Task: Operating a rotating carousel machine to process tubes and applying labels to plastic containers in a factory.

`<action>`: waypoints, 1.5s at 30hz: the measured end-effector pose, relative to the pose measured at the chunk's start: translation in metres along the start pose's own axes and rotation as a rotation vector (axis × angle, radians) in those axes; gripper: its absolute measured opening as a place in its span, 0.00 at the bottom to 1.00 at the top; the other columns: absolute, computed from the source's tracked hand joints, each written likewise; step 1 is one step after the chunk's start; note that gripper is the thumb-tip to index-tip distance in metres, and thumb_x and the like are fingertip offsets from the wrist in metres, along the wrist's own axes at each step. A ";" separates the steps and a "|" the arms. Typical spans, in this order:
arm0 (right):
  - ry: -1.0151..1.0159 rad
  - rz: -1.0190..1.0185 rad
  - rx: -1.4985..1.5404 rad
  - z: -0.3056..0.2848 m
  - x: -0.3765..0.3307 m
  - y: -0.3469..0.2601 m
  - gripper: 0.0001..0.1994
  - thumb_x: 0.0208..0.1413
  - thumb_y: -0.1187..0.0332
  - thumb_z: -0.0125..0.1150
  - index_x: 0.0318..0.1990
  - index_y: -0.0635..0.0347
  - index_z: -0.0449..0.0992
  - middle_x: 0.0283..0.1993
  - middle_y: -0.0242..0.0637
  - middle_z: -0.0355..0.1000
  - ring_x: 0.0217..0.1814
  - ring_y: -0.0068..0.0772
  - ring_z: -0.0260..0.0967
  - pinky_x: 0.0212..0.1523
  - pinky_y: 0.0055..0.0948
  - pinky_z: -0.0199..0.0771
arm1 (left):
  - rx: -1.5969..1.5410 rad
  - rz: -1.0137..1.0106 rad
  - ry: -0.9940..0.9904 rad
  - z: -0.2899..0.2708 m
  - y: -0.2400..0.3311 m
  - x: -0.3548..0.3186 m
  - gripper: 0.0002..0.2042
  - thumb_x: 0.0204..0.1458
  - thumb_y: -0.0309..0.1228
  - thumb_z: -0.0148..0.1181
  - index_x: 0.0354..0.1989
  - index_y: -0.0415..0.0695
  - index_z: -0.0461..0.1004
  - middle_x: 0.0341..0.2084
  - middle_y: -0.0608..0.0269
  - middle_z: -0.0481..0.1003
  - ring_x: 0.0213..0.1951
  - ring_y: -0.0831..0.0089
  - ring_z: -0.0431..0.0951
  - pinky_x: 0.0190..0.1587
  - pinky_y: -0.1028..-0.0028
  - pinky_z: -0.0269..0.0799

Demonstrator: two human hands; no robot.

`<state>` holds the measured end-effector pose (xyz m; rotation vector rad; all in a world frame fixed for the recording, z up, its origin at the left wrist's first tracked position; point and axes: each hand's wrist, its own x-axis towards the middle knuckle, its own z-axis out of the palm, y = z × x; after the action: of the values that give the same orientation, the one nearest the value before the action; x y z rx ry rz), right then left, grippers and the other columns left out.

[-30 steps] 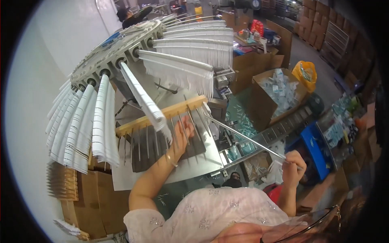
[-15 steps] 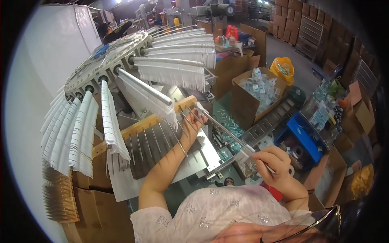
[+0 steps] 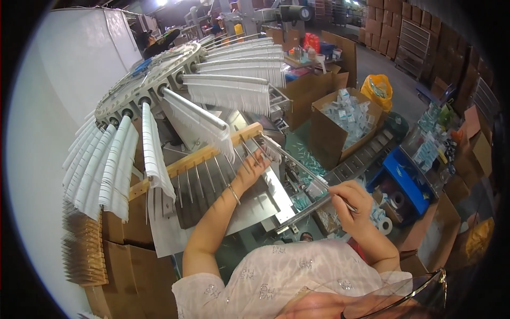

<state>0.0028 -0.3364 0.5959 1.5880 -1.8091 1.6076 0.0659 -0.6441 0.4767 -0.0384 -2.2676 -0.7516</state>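
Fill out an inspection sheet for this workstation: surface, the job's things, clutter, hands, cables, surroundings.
Surface: tilted grey metal plate under a row of thin metal pins.
Job's things: wooden bar carrying the pins; long thin metal rod; round carousel fanned with white fringed strips.
Clutter: small packets strewn on the green floor below the plate.
Hands: left hand rests on the pins by the wooden bar; right hand pinches the near end of the rod.
Cables: nothing seen.
Surroundings: open cardboard box of small packets, blue bin, yellow bag, stacked cartons behind.
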 end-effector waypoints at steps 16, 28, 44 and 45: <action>-0.050 -0.186 -0.151 0.015 0.031 -0.017 0.05 0.40 0.77 0.59 0.28 0.63 0.72 0.23 0.38 0.67 0.20 0.34 0.65 0.21 0.26 0.64 | -0.871 -0.697 0.462 0.022 0.009 0.035 0.06 0.53 0.34 0.42 0.31 0.47 0.62 0.11 0.72 0.58 0.09 0.83 0.52 0.11 0.81 0.46; 0.126 0.138 0.241 -0.014 -0.016 0.028 0.07 0.43 0.80 0.47 0.30 0.69 0.72 0.27 0.43 0.67 0.26 0.32 0.65 0.27 0.24 0.65 | -0.175 -0.163 -0.105 -0.017 0.147 -0.005 0.13 0.46 0.23 0.49 0.42 0.38 0.70 0.17 0.65 0.66 0.18 0.76 0.63 0.22 0.77 0.58; -0.499 0.217 0.513 0.148 -0.031 0.057 0.05 0.45 0.70 0.56 0.29 0.62 0.73 0.30 0.39 0.70 0.35 0.34 0.70 0.34 0.28 0.69 | 0.144 -0.525 -0.263 -0.162 0.107 -0.155 0.10 0.41 0.21 0.55 0.34 0.36 0.70 0.24 0.56 0.71 0.27 0.64 0.71 0.34 0.71 0.66; -0.474 0.068 0.376 0.166 -0.020 0.070 0.06 0.43 0.70 0.57 0.29 0.61 0.73 0.31 0.39 0.70 0.36 0.35 0.70 0.34 0.28 0.69 | 0.203 -0.556 -0.122 -0.162 0.089 -0.154 0.09 0.41 0.21 0.55 0.34 0.35 0.69 0.25 0.56 0.71 0.27 0.64 0.70 0.35 0.72 0.66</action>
<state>0.0275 -0.4753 0.4821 2.2576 -1.8639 1.7986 0.3031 -0.6266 0.5110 0.6821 -2.4847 -0.8049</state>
